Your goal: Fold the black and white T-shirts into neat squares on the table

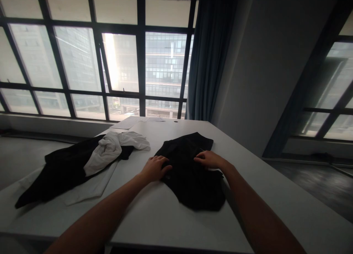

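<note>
A dark, crumpled black garment [197,184] lies on the white table in front of me; its exact kind cannot be made out. My left hand [157,168] rests on its left edge, fingers lying on the cloth and thumb held apart. At the garment's right side, my right hand [209,160] has its fingers curled toward the thumb, pinching the fabric. Some of the fingertips are lost against the black cloth.
To the left lie another black garment [63,169] and a bunched white garment [110,145], over a flat white item [95,188]. Papers [125,123] lie at the far end of the white table [149,224]. Beyond are windows and a blue curtain [208,63].
</note>
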Tool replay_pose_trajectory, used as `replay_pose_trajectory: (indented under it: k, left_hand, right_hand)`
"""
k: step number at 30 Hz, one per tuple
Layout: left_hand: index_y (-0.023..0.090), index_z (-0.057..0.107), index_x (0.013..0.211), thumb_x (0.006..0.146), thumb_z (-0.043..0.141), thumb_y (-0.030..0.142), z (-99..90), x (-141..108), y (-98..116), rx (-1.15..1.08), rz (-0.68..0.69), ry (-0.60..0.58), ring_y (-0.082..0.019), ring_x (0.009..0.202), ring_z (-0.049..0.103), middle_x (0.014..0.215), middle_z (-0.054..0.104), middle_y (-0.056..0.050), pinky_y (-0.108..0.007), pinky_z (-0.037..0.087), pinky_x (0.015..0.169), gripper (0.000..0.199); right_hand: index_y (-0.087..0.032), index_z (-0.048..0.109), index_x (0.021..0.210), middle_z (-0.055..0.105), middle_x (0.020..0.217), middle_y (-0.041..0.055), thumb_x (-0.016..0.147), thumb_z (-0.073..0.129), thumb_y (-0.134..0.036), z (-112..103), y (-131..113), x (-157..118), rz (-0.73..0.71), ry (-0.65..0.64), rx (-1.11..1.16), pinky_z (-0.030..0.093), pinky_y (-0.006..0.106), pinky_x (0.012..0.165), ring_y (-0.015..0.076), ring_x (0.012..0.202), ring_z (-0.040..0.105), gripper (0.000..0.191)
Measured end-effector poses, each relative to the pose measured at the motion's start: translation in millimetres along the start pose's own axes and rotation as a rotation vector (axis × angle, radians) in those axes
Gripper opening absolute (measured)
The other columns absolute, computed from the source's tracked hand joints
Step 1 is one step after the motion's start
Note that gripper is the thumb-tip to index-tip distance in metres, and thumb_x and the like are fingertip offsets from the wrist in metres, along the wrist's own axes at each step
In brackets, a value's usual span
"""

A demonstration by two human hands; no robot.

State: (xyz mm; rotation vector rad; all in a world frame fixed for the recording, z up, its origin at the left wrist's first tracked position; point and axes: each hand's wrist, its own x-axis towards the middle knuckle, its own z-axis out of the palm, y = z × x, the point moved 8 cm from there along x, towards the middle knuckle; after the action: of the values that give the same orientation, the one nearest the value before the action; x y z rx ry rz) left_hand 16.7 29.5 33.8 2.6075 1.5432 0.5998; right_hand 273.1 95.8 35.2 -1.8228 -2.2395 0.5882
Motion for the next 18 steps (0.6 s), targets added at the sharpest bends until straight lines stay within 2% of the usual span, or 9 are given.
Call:
replay_pose_trajectory:
  k: [3,4,7,9,11,12,14,16,18]
  left_hand:
    - [0.031,0.061,0.131,0.092,0.052,0.051,16.4,0.8,-16.6,0.059,-0.069,-0.139,-0.031,0.13,0.052,0.139,0.06,-0.008,-0.052,0.03,0.113,0.045]
    - [0.033,0.06,0.132,0.09,0.056,0.049,19.2,0.8,-28.7,0.09,-0.109,-0.191,-0.031,0.134,0.048,0.144,0.056,-0.007,-0.055,0.028,0.114,0.045]
    - [0.036,0.062,0.13,0.081,0.067,0.035,9.0,-1.1,-73.2,0.181,-0.24,-0.258,-0.034,0.139,0.042,0.15,0.05,-0.006,-0.061,0.023,0.114,0.05]
    - [0.034,0.064,0.127,0.077,0.065,0.023,-11.2,-4.1,-98.8,0.249,-0.327,-0.192,-0.038,0.14,0.039,0.15,0.049,-0.009,-0.067,0.019,0.112,0.051]
    - [0.032,0.065,0.125,0.079,0.059,0.015,-30.6,-8.8,-109.4,0.318,-0.392,-0.09,-0.038,0.137,0.041,0.147,0.052,-0.01,-0.068,0.018,0.111,0.05]
    - [0.03,0.066,0.124,0.082,0.056,0.015,-36.7,-10.5,-106.1,0.337,-0.398,-0.037,-0.036,0.134,0.045,0.144,0.055,-0.011,-0.065,0.021,0.111,0.046]
    - [0.026,0.067,0.123,0.09,0.049,0.023,-36.3,-11.1,-83.3,0.309,-0.345,0.031,-0.033,0.125,0.054,0.135,0.061,-0.011,-0.056,0.032,0.109,0.037]
    - [0.023,0.066,0.126,0.096,0.044,0.041,-19.0,-8.9,-48.8,0.207,-0.243,0.011,-0.033,0.12,0.057,0.13,0.064,-0.013,-0.049,0.041,0.103,0.04]
    - [0.024,0.058,0.135,0.092,0.047,0.057,9.0,-7.0,-18.8,0.121,-0.162,-0.112,-0.036,0.123,0.055,0.135,0.061,-0.014,-0.052,0.041,0.103,0.055]
  right_hand:
    - [-0.021,0.069,0.122,0.073,0.114,0.0091,0.093,0.054,-0.038,-22.0,11.4,1.3,-0.052,0.296,-0.08,0.05,0.032,0.089,0.0235,0.103,0.068,0.036]
    - [-0.02,0.068,0.123,0.07,0.121,0.0095,0.093,0.054,-0.034,-22.8,22.1,3.6,-0.045,0.338,-0.103,0.048,0.032,0.094,0.0238,0.111,0.065,0.036]
    - [-0.017,0.068,0.124,0.065,0.132,0.0111,0.088,0.059,-0.022,-9.5,53.6,15.8,-0.017,0.295,-0.142,0.043,0.031,0.102,0.0237,0.121,0.06,0.037]
    - [-0.018,0.069,0.122,0.065,0.131,0.0108,0.086,0.061,-0.021,-0.7,65.0,22.0,0.007,0.247,-0.155,0.044,0.031,0.102,0.0239,0.12,0.061,0.038]
    - [-0.021,0.068,0.124,0.063,0.133,0.0105,0.085,0.063,-0.027,0.3,68.4,24.1,0.051,0.257,-0.195,0.046,0.032,0.097,0.0253,0.118,0.061,0.039]
    - [-0.022,0.067,0.126,0.062,0.134,0.0108,0.085,0.063,-0.03,-1.4,68.2,23.9,0.078,0.275,-0.224,0.047,0.033,0.095,0.0261,0.117,0.061,0.042]
    - [-0.023,0.063,0.13,0.061,0.134,0.0121,0.084,0.064,-0.033,-5.2,65.7,22.2,0.117,0.306,-0.279,0.048,0.032,0.09,0.0269,0.114,0.062,0.048]
    - [-0.021,0.061,0.132,0.062,0.131,0.0134,0.084,0.064,-0.037,-5.2,63.2,20.9,0.129,0.301,-0.3,0.047,0.033,0.089,0.0276,0.114,0.062,0.05]
    - [-0.018,0.061,0.13,0.063,0.128,0.0153,0.083,0.064,-0.045,-2.5,63.8,19.8,0.163,0.291,-0.304,0.047,0.036,0.089,0.0305,0.115,0.06,0.054]
